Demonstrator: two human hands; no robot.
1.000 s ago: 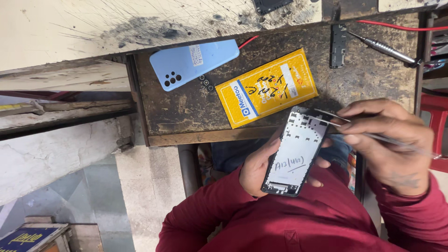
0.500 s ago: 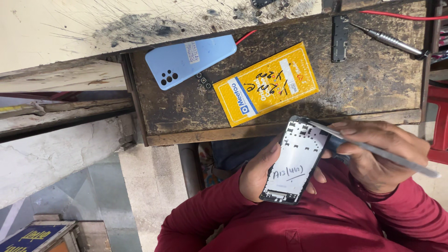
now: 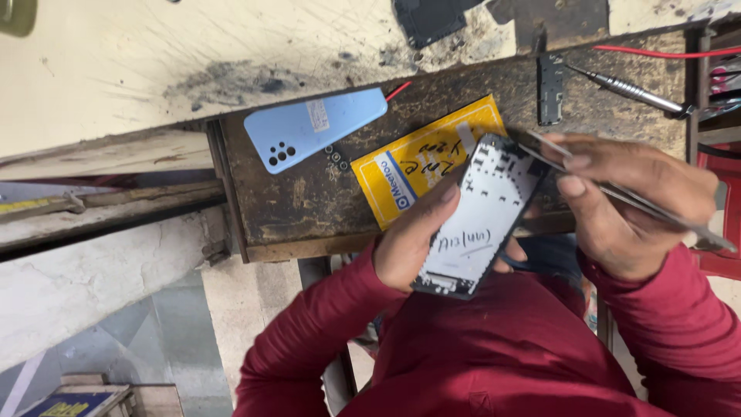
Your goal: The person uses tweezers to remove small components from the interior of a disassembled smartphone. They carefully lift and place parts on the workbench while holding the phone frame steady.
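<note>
The fingers [image 3: 575,166] of the right hand [image 3: 629,205] are pinched narrow on a pair of metal tweezers [image 3: 617,189], whose tips rest at the top edge of an opened phone [image 3: 482,216]. The left hand [image 3: 417,243] grips that phone from the side — thumb along its left edge, fingertips showing past its right edge — so it sits tilted, its bare white inner frame facing up, with handwriting on it.

Both hands are just in front of a worn, dark wooden bench [image 3: 309,201]. On it, just beyond the phone, lies a yellow packet [image 3: 417,166], partly hidden by the phone's top corner. Left of the packet lies a light-blue back cover [image 3: 312,127], with a few small dark rings [image 3: 336,158] beside it. Farther right lie a small black strip [image 3: 550,89] and a screwdriver [image 3: 629,89] — both apart from the hands.
</note>
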